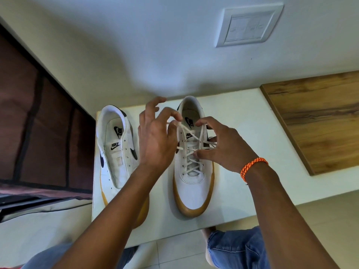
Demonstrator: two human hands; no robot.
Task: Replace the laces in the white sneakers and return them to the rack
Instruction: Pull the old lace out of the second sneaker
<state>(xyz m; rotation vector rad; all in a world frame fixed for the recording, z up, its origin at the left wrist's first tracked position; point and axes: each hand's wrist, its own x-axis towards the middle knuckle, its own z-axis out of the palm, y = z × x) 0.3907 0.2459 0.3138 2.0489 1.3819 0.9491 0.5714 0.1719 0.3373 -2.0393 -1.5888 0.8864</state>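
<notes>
Two white sneakers with gum soles stand on a white table (242, 136), toes toward me. The left sneaker (118, 152) has bare eyelets and no lace. The right sneaker (192, 183) carries a white lace (191, 152) crossed through most of its eyelets. My left hand (155, 138) hovers over the gap between the shoes and pinches one lace end near the shoe's collar. My right hand (221, 146), with an orange band at the wrist, grips the lace on the shoe's right side, thumb pressing near the middle crossings.
A wooden board (318, 121) lies on the table's right part. A dark brown fabric rack (38, 123) stands to the left of the table. A white switch plate (248, 26) is on the wall behind. My jeans-clad knees (239, 249) are below the table edge.
</notes>
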